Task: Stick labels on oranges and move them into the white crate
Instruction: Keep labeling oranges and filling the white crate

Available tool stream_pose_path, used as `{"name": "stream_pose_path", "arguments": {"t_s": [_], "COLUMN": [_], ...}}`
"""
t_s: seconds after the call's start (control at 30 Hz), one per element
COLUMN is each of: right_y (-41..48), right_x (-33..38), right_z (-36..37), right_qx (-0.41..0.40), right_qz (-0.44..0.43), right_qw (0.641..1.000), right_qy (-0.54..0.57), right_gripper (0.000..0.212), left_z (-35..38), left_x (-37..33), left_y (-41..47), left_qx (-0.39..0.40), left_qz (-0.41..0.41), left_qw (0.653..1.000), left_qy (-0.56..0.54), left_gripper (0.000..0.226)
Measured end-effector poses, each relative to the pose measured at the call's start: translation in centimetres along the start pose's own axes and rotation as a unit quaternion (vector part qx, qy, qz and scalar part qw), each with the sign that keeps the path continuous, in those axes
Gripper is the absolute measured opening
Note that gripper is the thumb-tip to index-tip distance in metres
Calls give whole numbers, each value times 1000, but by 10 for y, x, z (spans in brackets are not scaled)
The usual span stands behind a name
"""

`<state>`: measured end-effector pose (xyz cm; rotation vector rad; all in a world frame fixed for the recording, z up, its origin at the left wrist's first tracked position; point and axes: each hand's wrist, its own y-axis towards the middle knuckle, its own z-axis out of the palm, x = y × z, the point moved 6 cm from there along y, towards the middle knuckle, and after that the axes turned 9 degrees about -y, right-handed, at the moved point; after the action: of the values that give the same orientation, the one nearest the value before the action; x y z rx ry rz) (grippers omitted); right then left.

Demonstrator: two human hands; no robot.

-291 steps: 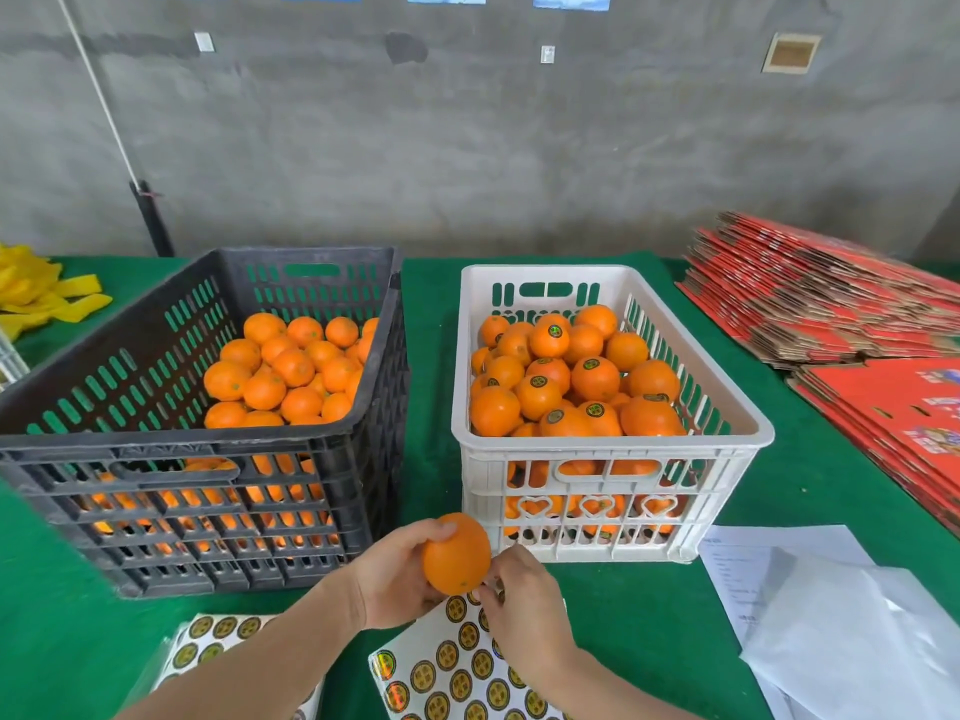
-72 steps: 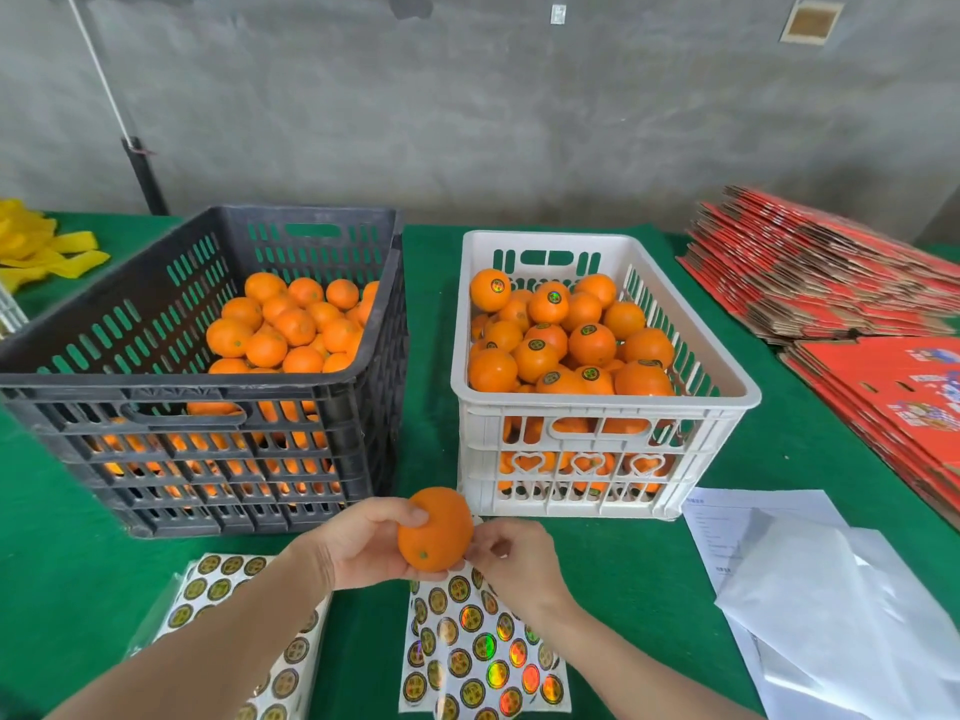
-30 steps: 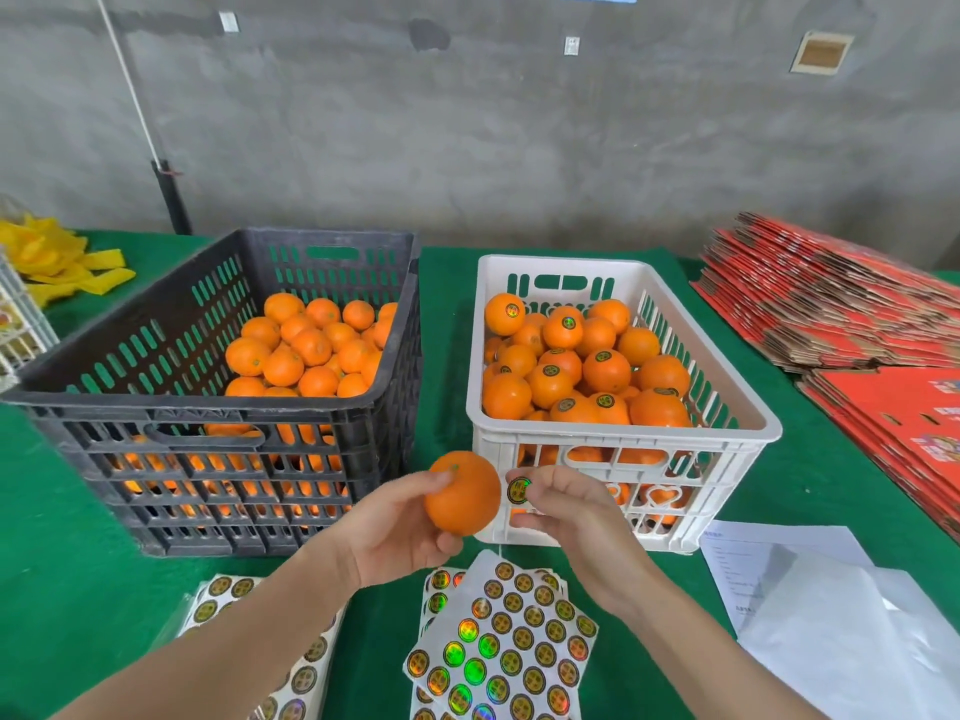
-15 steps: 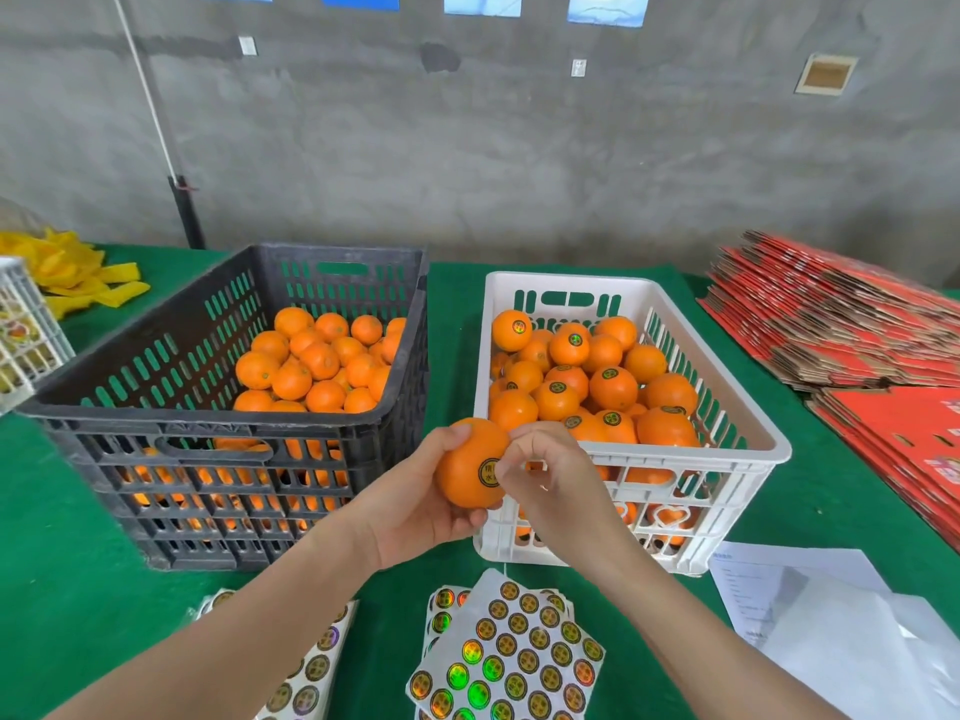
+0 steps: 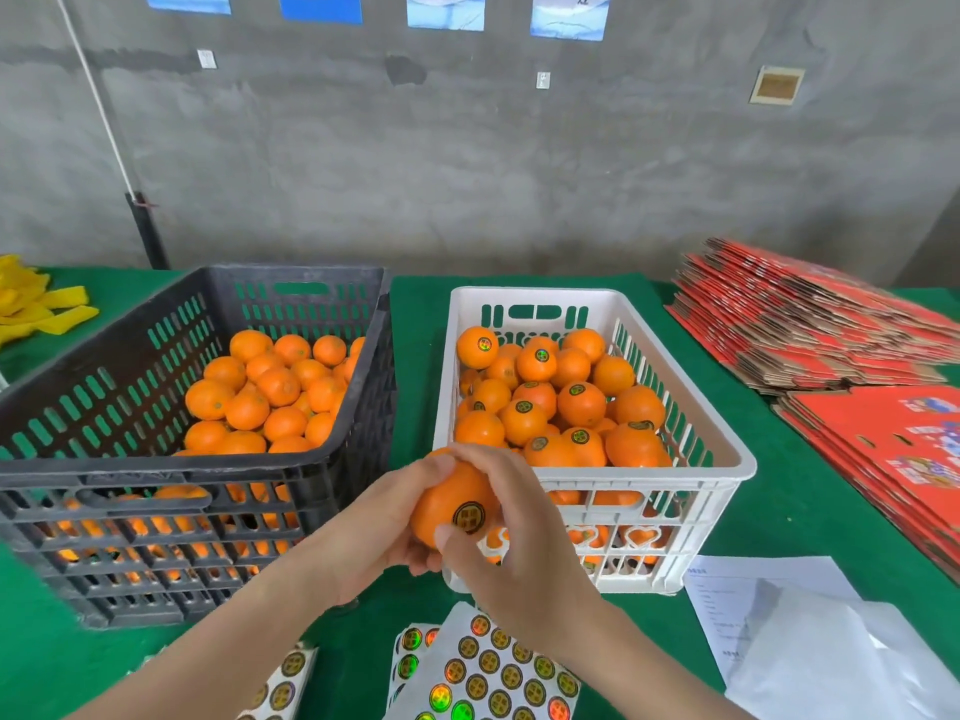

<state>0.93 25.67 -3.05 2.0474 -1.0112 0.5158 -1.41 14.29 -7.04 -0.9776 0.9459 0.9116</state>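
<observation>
I hold one orange [image 5: 451, 498] in front of the white crate [image 5: 733, 462], at its near left corner. A round dark label [image 5: 468, 517] sits on the side of the orange facing me. My left hand [image 5: 382, 527] cups the fruit from the left and below. My right hand [image 5: 511, 532] wraps it from the right, fingers over the top and thumb just under the label. Several labelled oranges [image 5: 553, 402] fill the white crate. Several unlabelled oranges [image 5: 270, 389] lie in the black crate [image 5: 171, 475] to the left. Label sheets [image 5: 485, 675] lie on the table below my hands.
A second label sheet [image 5: 283, 680] lies at the lower left. White papers [image 5: 810, 646] lie at the lower right. Stacks of flat red cartons [image 5: 831, 335] fill the right side of the green table [image 5: 800, 511]. Yellow material [image 5: 36, 304] lies far left.
The label went from my right fingertips onto the orange. My right hand then moved from pressing the label to wrapping round the fruit, and both hands stayed at the white crate's near left corner.
</observation>
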Motion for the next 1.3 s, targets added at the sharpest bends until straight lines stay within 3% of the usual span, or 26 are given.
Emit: {"name": "stream_pose_path", "arguments": {"t_s": [0.17, 0.3, 0.37, 0.43, 0.53, 0.8, 0.87, 1.0, 1.17, 1.23, 1.3], "right_y": [32, 89, 128, 165, 214, 281, 285, 274, 259, 253, 238], "right_x": [-22, -70, -110, -153, -204, -260, -270, -280, -245, -211, -166], "right_z": [-30, -61, -73, -81, -73, 9, 19, 22, 7, -3, -17], "right_qx": [-55, -103, -132, -156, -133, -11, 40, 140, 103, 70, -6], "right_qz": [12, 65, 130, 206, 249, 212, 231, 275, 257, 195, 119], "right_qw": [998, 993, 983, 966, 956, 957, 940, 894, 886, 907, 951], "right_qy": [-7, 13, 12, -14, -76, -197, -247, -325, -371, -366, -285], "right_gripper": [47, 49, 50, 49, 48, 50, 52, 76, 79, 67, 53], "left_z": [14, 10, 2, 3, 3, -2, -3, -3, -3, -3, -2], "left_x": [-34, -59, -60, -51, -41, -36, -38, -39, -41, -44, -50], "left_y": [34, 90, 112, 122, 128, 137, 137, 136, 135, 130, 123], "left_qx": [-5, -128, -178, -153, -135, -129, -132, -136, -138, -149, -173], "left_qz": [56, 118, 163, 185, 201, 210, 212, 217, 217, 232, 260], "left_qw": [991, 978, 926, 852, 820, 807, 807, 807, 818, 832, 832], "left_qy": [120, 117, 289, 465, 518, 537, 536, 532, 515, 481, 458], "left_gripper": [62, 50, 32, 26, 19, 20, 20, 19, 15, 12, 12]}}
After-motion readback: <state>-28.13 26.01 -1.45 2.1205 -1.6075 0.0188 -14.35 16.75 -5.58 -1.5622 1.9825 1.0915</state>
